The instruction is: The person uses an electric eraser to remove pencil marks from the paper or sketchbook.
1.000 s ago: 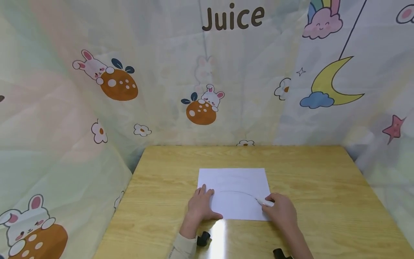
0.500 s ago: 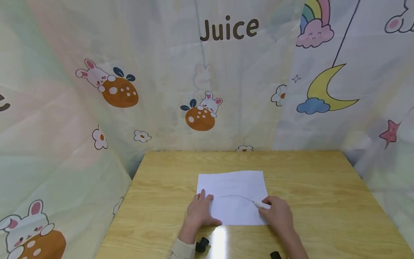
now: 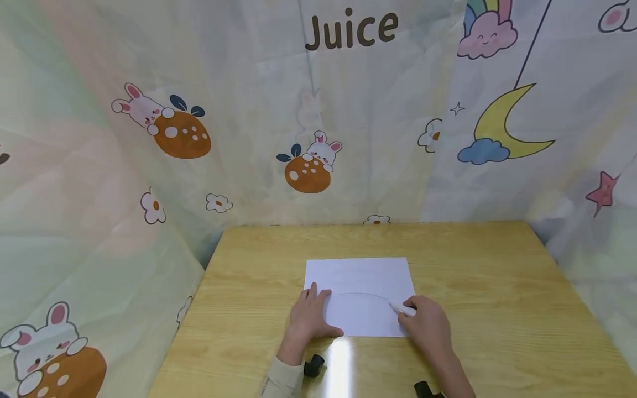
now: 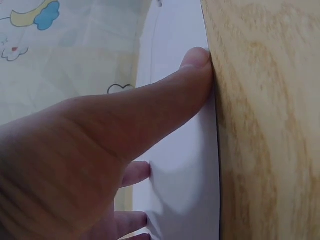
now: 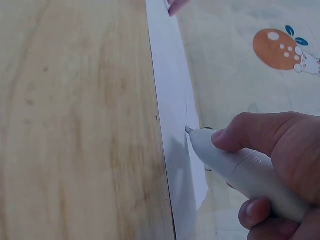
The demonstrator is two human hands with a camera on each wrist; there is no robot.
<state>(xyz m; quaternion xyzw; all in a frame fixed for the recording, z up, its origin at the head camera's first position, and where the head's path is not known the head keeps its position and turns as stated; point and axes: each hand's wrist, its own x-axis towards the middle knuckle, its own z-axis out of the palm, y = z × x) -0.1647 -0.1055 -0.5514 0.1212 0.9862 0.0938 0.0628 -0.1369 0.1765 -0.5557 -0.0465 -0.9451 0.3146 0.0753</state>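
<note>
A white sheet of paper [image 3: 360,318] lies on the table, marked by a thin curved line [image 3: 360,293] across its middle. My right hand [image 3: 429,326] grips a white pen-shaped cutter [image 3: 405,310], whose small grey tip [image 5: 188,130] meets the paper at the line's right end. Whether the line is a slit or only a mark is hard to tell. On the sheet's left side, my left hand [image 3: 309,318] presses down with spread fingers. Its thumb [image 4: 195,62] rests at the near edge of the paper in the left wrist view.
The wooden table [image 3: 497,309] extends around the sheet on all sides. A printed cloth [image 3: 239,138] hangs behind and at both sides. Black wrist-worn devices [image 3: 313,366] sit by both wrists, and a bright reflection lies on the table's front part.
The right hand and cutter have shifted slightly left along the line. Half a second ago the sheet's far edge was buckled; now it looks straight. The left hand stays pressed on the sheet.
</note>
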